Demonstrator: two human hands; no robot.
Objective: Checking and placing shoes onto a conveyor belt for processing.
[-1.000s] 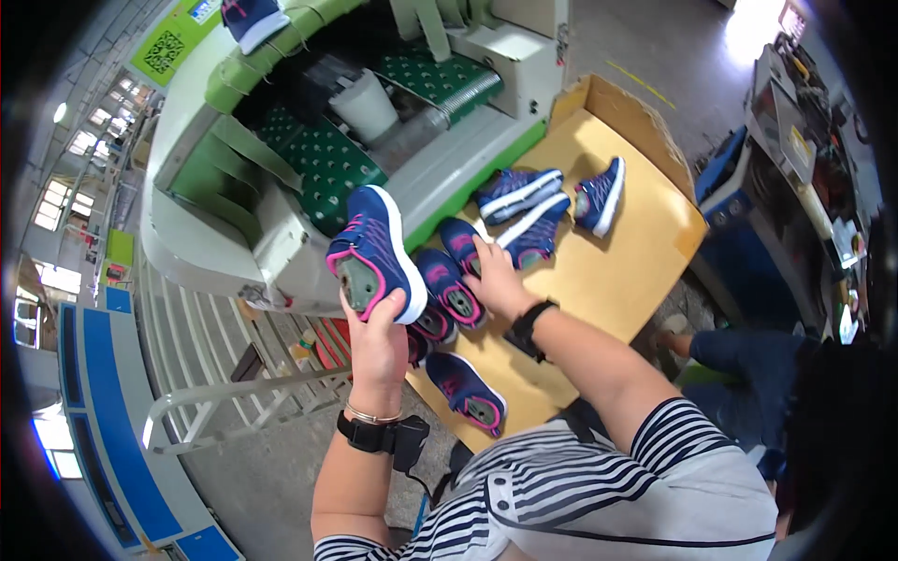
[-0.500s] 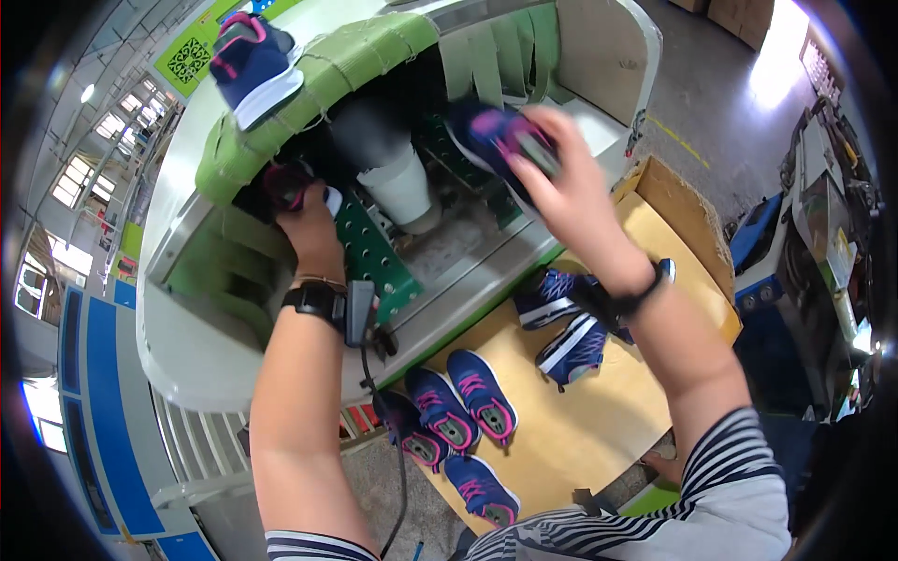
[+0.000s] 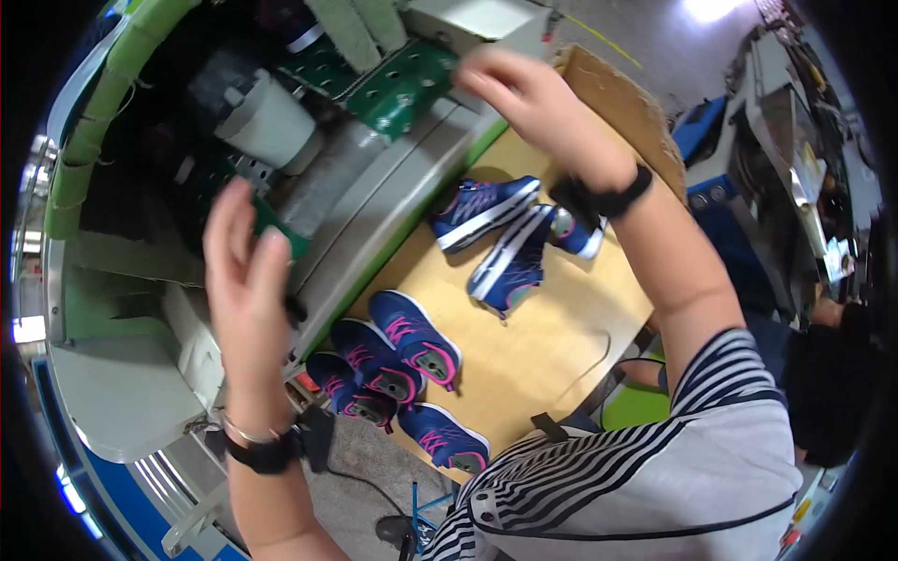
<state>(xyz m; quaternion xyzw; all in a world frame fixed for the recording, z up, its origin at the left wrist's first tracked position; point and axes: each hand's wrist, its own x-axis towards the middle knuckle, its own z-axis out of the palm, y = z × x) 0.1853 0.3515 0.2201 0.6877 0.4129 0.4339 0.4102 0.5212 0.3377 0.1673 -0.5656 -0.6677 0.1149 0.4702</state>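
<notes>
Empty and with fingers apart, my left hand (image 3: 245, 280) is over the machine's front edge, beside the left green perforated conveyor strip (image 3: 281, 229). My right hand (image 3: 538, 107), a little blurred, is at the end of the right perforated strip (image 3: 412, 89), fingers loosely apart with nothing in them. Deeper inside, a dark shoe (image 3: 301, 33) with a white sole rides on the right strip, partly cut off by the picture's edge. A shadowed, blurred shape beyond my left hand may be another shoe. A whitish tapered duct (image 3: 271, 126) stands between the strips.
Below the machine opening, a tan board (image 3: 552, 341) bears several navy sneakers: pink-laced ones (image 3: 416, 332) at left, white-striped ones (image 3: 510, 257) toward the right. A cardboard wall (image 3: 622, 103) edges its far right. Another person's dark clothing (image 3: 790, 383) shows at right.
Both hands have let go of the shoes they held and drawn back from the machine opening. One shoe now sits deeper on the right strip. The whole view has shifted.
</notes>
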